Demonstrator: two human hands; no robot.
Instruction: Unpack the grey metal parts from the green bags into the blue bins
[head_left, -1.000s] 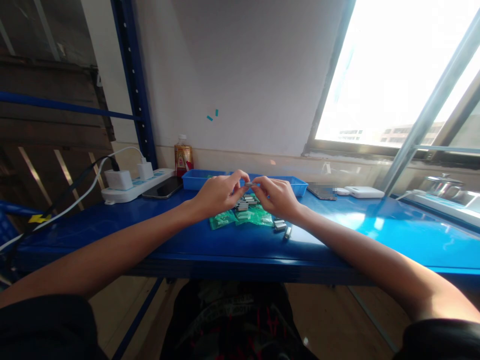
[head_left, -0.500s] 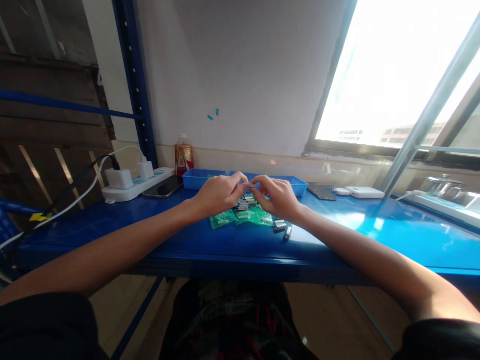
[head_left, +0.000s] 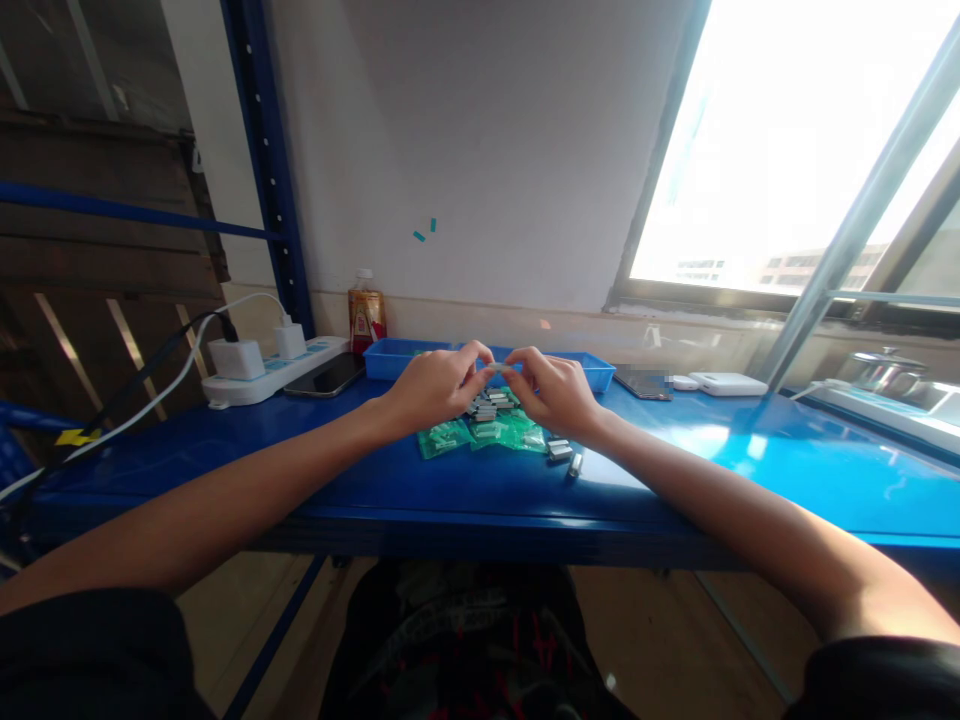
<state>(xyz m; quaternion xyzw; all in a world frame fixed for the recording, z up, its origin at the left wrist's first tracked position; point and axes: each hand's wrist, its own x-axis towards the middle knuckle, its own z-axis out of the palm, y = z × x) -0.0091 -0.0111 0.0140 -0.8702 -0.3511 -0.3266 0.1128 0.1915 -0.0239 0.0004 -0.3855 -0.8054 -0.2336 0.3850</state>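
Note:
Pinched between thumb and forefinger, one end of a small pale metallic piece (head_left: 499,368) is in my left hand (head_left: 444,382). My right hand (head_left: 551,388) pinches its other end, so both hands hold it above the table. Its exact kind is too small to make out. Below the fingers lies a heap of small silvery metal parts (head_left: 487,408) on green plastic bags (head_left: 446,438). A few more silvery parts (head_left: 559,451) rest on the blue table just right of the bags.
Behind my hands stands a shallow blue tray (head_left: 600,374). On the left are a dark phone (head_left: 325,375), a white power strip (head_left: 247,388) with chargers, and a bottle (head_left: 367,312). At right lie a dark flat device (head_left: 643,382) and a white box (head_left: 727,384).
The small piece has turned slightly between my fingertips and now looks paler. Both hands keep nearly the same place, with the fingertips shifting a little.

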